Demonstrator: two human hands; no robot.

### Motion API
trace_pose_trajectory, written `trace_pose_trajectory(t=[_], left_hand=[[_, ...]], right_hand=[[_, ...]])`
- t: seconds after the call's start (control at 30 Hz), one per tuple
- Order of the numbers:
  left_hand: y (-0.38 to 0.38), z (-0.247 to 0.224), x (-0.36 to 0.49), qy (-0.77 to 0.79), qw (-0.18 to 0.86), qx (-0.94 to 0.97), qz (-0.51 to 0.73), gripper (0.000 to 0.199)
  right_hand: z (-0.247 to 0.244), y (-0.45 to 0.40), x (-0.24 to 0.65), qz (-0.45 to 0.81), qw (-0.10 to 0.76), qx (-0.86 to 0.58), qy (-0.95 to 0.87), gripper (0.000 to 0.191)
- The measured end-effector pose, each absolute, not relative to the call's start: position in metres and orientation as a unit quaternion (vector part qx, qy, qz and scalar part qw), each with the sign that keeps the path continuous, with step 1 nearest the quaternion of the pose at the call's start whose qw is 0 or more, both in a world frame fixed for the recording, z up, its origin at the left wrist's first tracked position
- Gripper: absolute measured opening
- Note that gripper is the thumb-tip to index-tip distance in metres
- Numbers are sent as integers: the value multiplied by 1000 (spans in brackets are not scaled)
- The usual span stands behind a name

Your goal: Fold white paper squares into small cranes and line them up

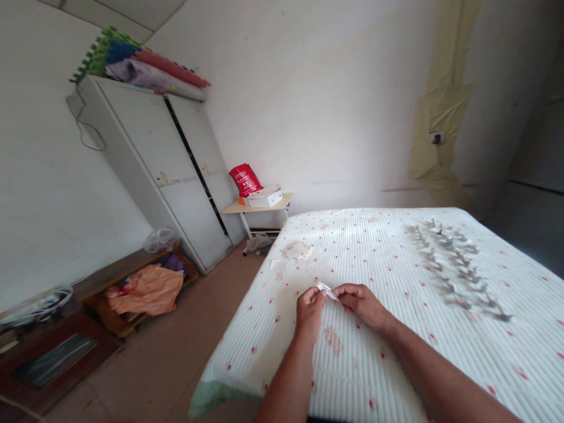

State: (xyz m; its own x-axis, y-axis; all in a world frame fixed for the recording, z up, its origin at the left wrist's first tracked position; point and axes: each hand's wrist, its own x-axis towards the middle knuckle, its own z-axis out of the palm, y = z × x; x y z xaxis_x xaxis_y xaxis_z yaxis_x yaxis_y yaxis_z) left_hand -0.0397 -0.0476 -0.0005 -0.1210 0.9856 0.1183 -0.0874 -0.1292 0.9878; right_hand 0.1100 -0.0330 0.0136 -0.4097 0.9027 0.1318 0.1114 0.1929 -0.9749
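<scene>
Between both hands is a small folded piece of white paper (326, 290), held just above the bed. My left hand (309, 305) pinches its left end with thumb and fingers. At the other end, the fingertips of my right hand (359, 301) are closed on the same paper. Beyond my left hand lie some loose paper sheets (298, 251) with faint print. To the right, several small folded paper figures (458, 264) stand in rows; their fine shape is blurred.
A white ribbed bedspread (352, 241) with red dots covers the bed. Past its far left corner stands a small table (282, 202) with a red bag (245, 179) and white box (265, 198). A grey cabinet (154, 158) and low wooden furniture (118, 270) are leftward.
</scene>
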Motion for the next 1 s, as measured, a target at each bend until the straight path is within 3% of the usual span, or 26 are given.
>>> trace_pose_trajectory(t=[0.27,0.37,0.5,1.0], left_hand=[[-46,-2,-40,483,466,488,558,23],[-46,-2,-39,496,465,488,547,23],[-46,-1,-38,507,461,485,544,21],[-47,-3,-40,480,469,495,551,19]], right_hand=[[3,-27,111,341,451,-357,-744,8],[4,-27,111,296,457,-346,-764,16],[5,-28,112,276,442,-303,-798,26],[5,-27,110,264,430,-284,-815,14]])
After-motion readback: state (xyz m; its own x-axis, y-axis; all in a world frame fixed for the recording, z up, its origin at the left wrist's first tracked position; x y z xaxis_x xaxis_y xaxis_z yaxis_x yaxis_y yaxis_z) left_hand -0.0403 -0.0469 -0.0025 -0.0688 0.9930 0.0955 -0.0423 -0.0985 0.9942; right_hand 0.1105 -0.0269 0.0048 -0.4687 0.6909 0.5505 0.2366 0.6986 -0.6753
